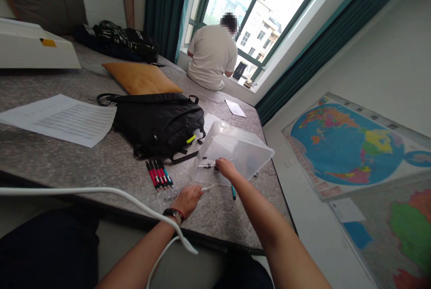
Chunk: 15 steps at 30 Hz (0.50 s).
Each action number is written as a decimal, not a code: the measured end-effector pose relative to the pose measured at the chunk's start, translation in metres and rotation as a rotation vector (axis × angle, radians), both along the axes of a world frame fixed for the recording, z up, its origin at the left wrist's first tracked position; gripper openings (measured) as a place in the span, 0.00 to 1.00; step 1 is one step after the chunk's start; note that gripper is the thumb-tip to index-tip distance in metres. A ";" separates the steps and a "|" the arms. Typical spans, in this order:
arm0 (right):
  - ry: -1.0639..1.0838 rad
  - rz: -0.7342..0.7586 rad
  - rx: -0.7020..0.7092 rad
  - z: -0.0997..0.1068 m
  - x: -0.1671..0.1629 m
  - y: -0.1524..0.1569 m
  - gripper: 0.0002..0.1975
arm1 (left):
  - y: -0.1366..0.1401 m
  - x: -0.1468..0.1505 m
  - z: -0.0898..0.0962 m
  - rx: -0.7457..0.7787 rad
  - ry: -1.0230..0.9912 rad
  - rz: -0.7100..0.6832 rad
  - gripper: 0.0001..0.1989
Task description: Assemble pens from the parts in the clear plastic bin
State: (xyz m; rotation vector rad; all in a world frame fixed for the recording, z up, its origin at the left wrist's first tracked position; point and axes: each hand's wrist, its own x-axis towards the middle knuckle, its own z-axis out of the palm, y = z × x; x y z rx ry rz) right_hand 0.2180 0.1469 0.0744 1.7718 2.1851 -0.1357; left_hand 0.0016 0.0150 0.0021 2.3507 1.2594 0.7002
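A clear plastic box (247,152) lies tipped on its side on the mattress, its opening towards me. My right hand (226,168) reaches into it, fingers closed at several slim pens (206,164) there; what it grips is hidden. Just outside the box, my left hand (189,199) rests low with its fingers together around a thin white pen-like item (207,188), partly covered. Left of that hand, several red and black pens (155,176) lie side by side with a blue pen (167,177). A teal pen (233,192) is below the box's edge.
A black backpack (161,123) stands behind the pens, with an orange-brown cushion (143,78) beyond. Printed paper (63,118) lies left. A white cable (111,191) crosses in front. Someone in a pale shirt (213,55) sits by the window. Maps (346,141) hang on the right wall.
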 end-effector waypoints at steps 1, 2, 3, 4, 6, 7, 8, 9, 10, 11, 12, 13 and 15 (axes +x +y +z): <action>-0.004 0.013 -0.012 0.001 0.000 0.001 0.13 | 0.000 0.000 0.000 -0.001 -0.002 0.000 0.17; -0.006 0.025 -0.024 0.003 0.000 0.001 0.13 | 0.000 0.000 0.001 -0.002 -0.003 0.001 0.17; -0.008 0.034 -0.035 0.004 0.000 0.002 0.13 | 0.000 0.000 0.001 -0.003 -0.002 0.003 0.17; -0.009 0.040 -0.045 0.005 -0.001 0.002 0.13 | -0.001 0.000 0.001 -0.004 0.002 0.006 0.17; -0.013 0.046 -0.067 0.008 -0.002 0.004 0.13 | -0.001 -0.001 0.001 -0.008 0.010 0.013 0.17; -0.016 0.045 -0.078 0.010 -0.003 0.006 0.13 | -0.001 -0.001 0.001 -0.011 0.012 0.013 0.17; -0.020 0.042 -0.088 0.012 -0.003 0.007 0.13 | -0.001 -0.001 0.002 -0.013 0.014 0.012 0.17; -0.025 0.039 -0.100 0.014 -0.003 0.008 0.13 | -0.001 -0.001 0.002 -0.014 0.015 0.010 0.17; -0.030 0.037 -0.111 0.015 -0.003 0.009 0.13 | -0.001 -0.001 0.003 -0.015 0.015 0.007 0.17; -0.034 0.037 -0.123 0.017 -0.002 0.009 0.13 | -0.001 -0.001 0.003 -0.017 0.015 0.005 0.17; -0.037 0.039 -0.133 0.019 -0.002 0.010 0.13 | 0.000 -0.001 0.004 -0.019 0.013 0.005 0.17; -0.039 0.044 -0.142 0.020 -0.001 0.010 0.13 | 0.000 -0.001 0.004 -0.022 0.012 0.006 0.17; -0.042 0.054 -0.149 0.023 0.000 0.010 0.14 | 0.000 -0.001 0.005 -0.026 0.010 0.008 0.17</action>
